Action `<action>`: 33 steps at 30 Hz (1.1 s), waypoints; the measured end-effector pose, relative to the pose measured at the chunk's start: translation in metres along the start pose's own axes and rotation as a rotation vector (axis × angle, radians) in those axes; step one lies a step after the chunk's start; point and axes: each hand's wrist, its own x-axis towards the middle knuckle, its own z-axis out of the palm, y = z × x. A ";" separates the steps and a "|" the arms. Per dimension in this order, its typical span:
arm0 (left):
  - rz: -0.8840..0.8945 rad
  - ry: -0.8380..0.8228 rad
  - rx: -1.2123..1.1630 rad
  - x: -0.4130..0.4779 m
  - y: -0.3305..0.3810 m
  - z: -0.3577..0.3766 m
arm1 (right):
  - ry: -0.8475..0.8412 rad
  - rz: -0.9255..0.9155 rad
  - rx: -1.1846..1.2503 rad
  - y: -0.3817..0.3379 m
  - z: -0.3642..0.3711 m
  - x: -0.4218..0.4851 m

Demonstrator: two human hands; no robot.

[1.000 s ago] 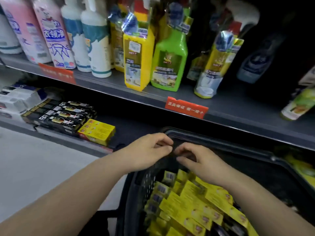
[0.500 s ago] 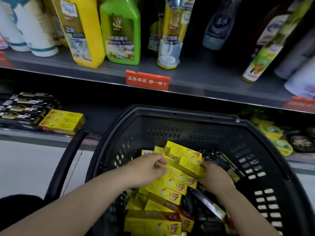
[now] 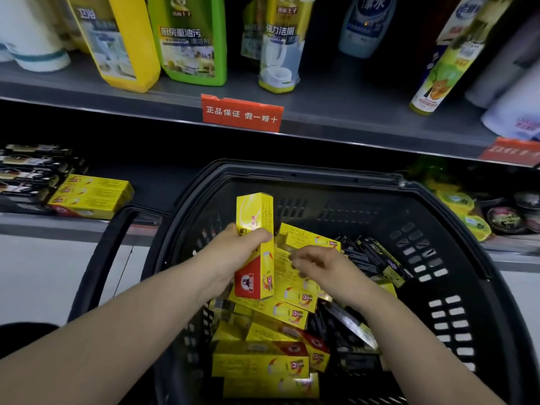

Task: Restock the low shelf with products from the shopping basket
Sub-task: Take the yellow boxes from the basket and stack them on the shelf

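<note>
Closest in, a heap of yellow boxes [image 3: 263,361] fills the near left side of the black shopping basket [image 3: 306,173], with black boxes [image 3: 368,258] piled along their right. Over the heap, the left hand [image 3: 233,252] grips one yellow box [image 3: 255,211] around its middle and holds it upright, red end down, clear of the others. The right hand [image 3: 324,270] hangs just beside it above the pile, fingers curled. It is blurred, so whether it pinches anything cannot be told. The basket's handle [image 3: 102,258] lies dropped to the left, over a pale surface [image 3: 43,273].

Behind the basket runs the low shelf [image 3: 29,222], grey-edged and dim. At its left a stack of yellow boxes [image 3: 90,195] sits against rows of black cartons [image 3: 29,168]; at its right lie round yellow-green packs [image 3: 467,211]. Above, the grey upper shelf [image 3: 336,112] carries a red tag [image 3: 242,114] on its front lip and upright cleaning bottles, among them a yellow bottle [image 3: 117,45] and a green bottle [image 3: 190,39] side by side.
</note>
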 end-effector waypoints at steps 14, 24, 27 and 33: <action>-0.083 0.021 -0.039 0.005 0.004 -0.007 | -0.141 0.076 -0.489 0.042 0.024 0.005; -0.067 0.059 0.019 0.006 0.001 -0.009 | -0.167 0.030 -0.530 0.032 0.031 0.006; -0.049 0.064 0.021 0.007 0.001 -0.011 | -0.190 -0.026 -0.615 0.030 0.028 0.006; -0.082 0.051 0.000 0.003 0.002 -0.010 | -0.011 0.096 -0.033 0.024 -0.001 -0.005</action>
